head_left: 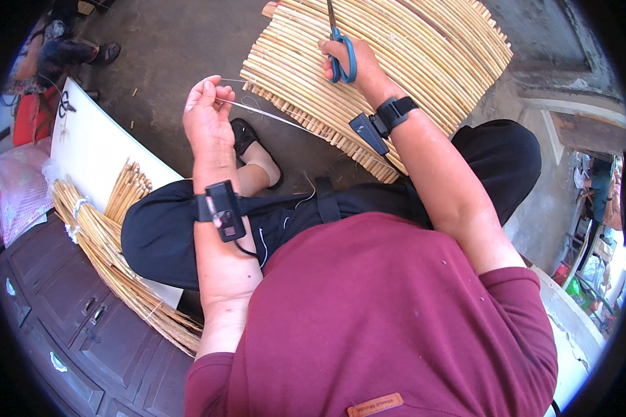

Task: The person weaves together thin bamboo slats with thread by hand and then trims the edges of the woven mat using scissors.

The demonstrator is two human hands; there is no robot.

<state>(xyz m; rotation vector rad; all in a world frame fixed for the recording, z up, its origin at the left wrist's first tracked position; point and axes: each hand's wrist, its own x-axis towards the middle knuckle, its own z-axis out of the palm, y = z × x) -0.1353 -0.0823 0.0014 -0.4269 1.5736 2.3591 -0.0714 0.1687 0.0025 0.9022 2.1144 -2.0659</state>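
My left hand (209,115) is raised to the left of a mat of pale reed stalks (389,52), its thumb and fingers pinched on a thin white string (268,113). The string runs taut from those fingers down to the near-left edge of the mat, and a finer thread also reaches the mat's corner. My right hand (360,69) is above the mat, closed round the blue handles of a pair of scissors (336,36). Their blades point away from me. The stalks lie side by side, with cut ends lining the near edge.
Left of my knee, a tied bundle of long stalks (111,254) leans against a white board (94,132), over dark cabinet doors (122,340). My black shoe (243,135) is on the grey floor near the mat. Another person's leg (69,55) shows at far left.
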